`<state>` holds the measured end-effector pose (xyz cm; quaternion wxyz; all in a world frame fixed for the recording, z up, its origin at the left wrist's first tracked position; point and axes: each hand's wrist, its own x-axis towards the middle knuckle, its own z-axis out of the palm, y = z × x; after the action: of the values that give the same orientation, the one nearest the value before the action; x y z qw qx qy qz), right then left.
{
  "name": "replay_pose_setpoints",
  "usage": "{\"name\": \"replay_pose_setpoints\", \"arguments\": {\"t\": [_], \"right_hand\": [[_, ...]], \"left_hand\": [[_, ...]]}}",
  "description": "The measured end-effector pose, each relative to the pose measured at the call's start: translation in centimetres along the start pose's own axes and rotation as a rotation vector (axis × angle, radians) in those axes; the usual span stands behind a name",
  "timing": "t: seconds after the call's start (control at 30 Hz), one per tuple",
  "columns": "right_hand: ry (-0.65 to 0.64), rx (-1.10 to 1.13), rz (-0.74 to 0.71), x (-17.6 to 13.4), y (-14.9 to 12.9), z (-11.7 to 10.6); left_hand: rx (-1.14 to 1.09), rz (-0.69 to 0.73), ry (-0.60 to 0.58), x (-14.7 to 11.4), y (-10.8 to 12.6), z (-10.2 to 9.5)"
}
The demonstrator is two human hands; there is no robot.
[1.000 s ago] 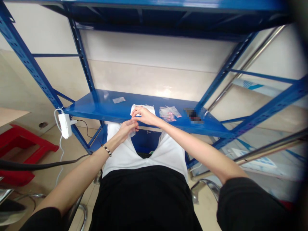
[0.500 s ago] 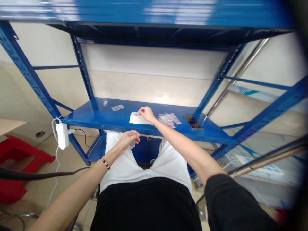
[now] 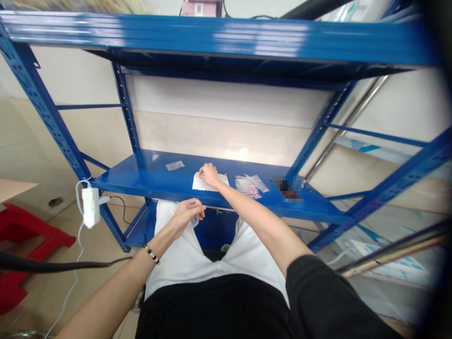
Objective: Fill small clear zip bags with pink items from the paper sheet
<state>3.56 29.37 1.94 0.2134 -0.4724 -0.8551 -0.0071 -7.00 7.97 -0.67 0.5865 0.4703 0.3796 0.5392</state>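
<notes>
My left hand (image 3: 186,213) is closed around a clear plastic bag (image 3: 192,203), in front of the shelf's edge and above my lap. On the blue shelf (image 3: 151,181), my right hand (image 3: 211,175) reaches over a sheet of white paper (image 3: 205,184). Its fingertips are pinched together at the paper's left part; anything between them is too small to make out. Right of the paper lie several clear bags (image 3: 251,184) with small pink pieces in or beneath them. A flat clear bag (image 3: 175,165) rests alone to the left.
A dark, blurred-out object (image 3: 287,189) lies at the shelf's right end. The upper shelf beam (image 3: 169,33) crosses above my hands. A white power strip (image 3: 91,207) hangs on the left post, and a red stool (image 3: 31,230) stands at the left.
My right hand has shifted slightly left over the paper, now covering the small brownish bits seen there before. My left hand still holds the bag. The view has tilted up a little.
</notes>
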Motion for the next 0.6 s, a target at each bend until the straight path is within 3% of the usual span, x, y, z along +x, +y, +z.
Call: {"name": "replay_pose_setpoints", "arguments": {"t": [0.6], "right_hand": [[0.044,-0.054,0.117,-0.1,-0.8,2.0]], "left_hand": [[0.059,-0.02,-0.027,0.4,-0.7,0.4]]}}
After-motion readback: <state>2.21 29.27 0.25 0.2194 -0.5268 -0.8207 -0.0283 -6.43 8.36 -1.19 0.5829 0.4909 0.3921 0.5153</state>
